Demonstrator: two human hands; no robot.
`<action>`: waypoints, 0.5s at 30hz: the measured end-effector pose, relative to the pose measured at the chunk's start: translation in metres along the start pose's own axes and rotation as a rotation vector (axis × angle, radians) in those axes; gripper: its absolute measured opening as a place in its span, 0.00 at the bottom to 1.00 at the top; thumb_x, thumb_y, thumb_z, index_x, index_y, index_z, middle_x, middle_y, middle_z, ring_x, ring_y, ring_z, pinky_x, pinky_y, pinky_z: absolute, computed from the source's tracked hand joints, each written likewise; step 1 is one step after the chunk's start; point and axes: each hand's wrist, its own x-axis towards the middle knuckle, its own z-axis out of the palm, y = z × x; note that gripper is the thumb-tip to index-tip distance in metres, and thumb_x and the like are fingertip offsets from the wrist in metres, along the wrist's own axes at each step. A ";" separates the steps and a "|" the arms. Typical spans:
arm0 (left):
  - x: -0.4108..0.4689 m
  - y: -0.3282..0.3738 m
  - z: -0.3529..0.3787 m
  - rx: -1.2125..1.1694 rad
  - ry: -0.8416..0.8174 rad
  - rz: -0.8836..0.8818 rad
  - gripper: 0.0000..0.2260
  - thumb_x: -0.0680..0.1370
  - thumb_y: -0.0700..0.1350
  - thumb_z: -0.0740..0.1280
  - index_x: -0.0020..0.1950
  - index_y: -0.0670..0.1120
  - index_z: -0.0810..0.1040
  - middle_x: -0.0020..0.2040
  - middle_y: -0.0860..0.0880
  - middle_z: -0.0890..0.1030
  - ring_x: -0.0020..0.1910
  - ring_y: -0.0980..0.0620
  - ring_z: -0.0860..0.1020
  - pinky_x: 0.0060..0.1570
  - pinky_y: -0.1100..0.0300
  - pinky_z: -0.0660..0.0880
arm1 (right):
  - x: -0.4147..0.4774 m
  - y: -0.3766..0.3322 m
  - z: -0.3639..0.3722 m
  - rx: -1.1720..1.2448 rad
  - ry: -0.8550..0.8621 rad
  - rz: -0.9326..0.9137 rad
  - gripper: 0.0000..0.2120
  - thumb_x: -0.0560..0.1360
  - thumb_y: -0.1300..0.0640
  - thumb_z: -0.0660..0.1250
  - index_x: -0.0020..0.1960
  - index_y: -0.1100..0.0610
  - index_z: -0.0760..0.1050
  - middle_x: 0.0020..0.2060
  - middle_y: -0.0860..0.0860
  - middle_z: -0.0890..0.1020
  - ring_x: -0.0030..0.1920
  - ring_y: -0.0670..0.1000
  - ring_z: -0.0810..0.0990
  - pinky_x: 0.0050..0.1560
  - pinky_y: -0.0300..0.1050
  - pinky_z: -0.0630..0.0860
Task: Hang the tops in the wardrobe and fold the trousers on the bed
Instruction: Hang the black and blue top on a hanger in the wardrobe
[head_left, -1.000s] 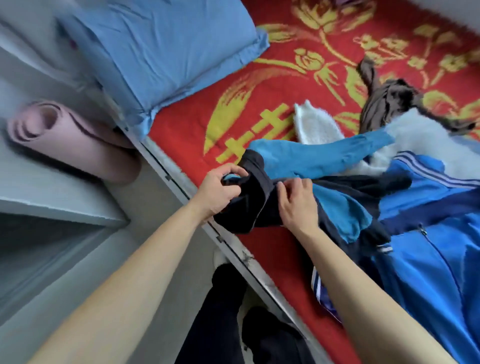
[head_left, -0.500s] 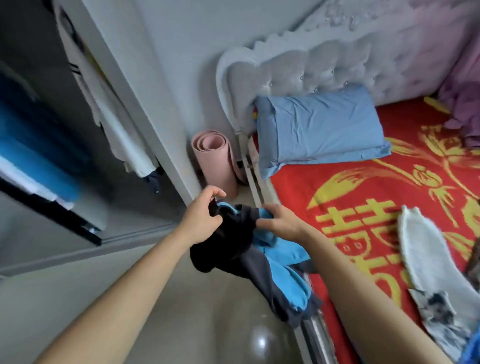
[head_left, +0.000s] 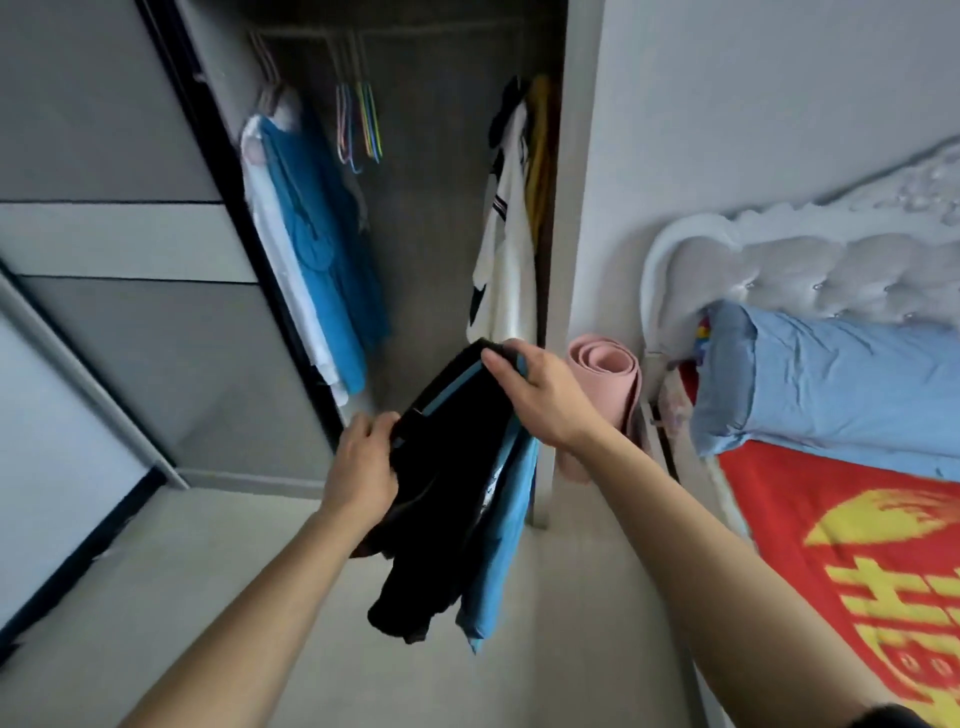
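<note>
**Dark garment held up before the open wardrobe**

Person stands facing the wardrobe (head_left: 426, 234), both bare arms out. A black-and-blue garment (head_left: 447, 499) hangs between the hands, above the floor and just in front of the wardrobe opening, clear of the bed (head_left: 857, 545). It is bunched, so I cannot tell its cut.

Left hand (head_left: 363, 467) grips the near lower edge, fingers curled into the cloth, tips buried. Right hand (head_left: 540, 400) clamps the upper edge, thumb on the near side, fingers mostly hidden behind the fabric.

Inside the wardrobe are a blue top (head_left: 322, 249) at left, a white one (head_left: 506, 270) at right and bare coloured hangers (head_left: 358, 124) between; the rail is dim and blurred. A rolled pink mat (head_left: 605, 374) stands beside the headboard (head_left: 805, 270), partly behind the right wrist. The blue pillow (head_left: 831, 384) and bed run out of view.
</note>
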 end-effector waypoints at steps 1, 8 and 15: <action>0.004 -0.023 -0.010 0.024 0.014 -0.111 0.23 0.71 0.32 0.67 0.66 0.43 0.73 0.55 0.40 0.74 0.55 0.38 0.74 0.56 0.47 0.73 | 0.009 -0.010 0.010 0.022 0.035 -0.010 0.12 0.83 0.44 0.61 0.53 0.52 0.76 0.40 0.43 0.81 0.42 0.37 0.79 0.40 0.27 0.70; 0.051 -0.112 -0.057 -0.567 -0.088 -0.713 0.13 0.79 0.50 0.67 0.47 0.40 0.79 0.33 0.44 0.84 0.29 0.48 0.83 0.31 0.56 0.79 | 0.083 -0.017 0.052 -0.015 0.088 0.037 0.19 0.83 0.44 0.59 0.62 0.58 0.76 0.48 0.52 0.83 0.51 0.51 0.82 0.51 0.45 0.77; 0.146 -0.132 -0.083 -1.135 0.317 -0.903 0.04 0.77 0.37 0.68 0.45 0.44 0.76 0.40 0.44 0.80 0.35 0.48 0.79 0.29 0.58 0.77 | 0.186 0.037 0.106 0.016 -0.175 0.137 0.16 0.81 0.44 0.63 0.53 0.57 0.80 0.43 0.53 0.84 0.45 0.53 0.82 0.47 0.51 0.77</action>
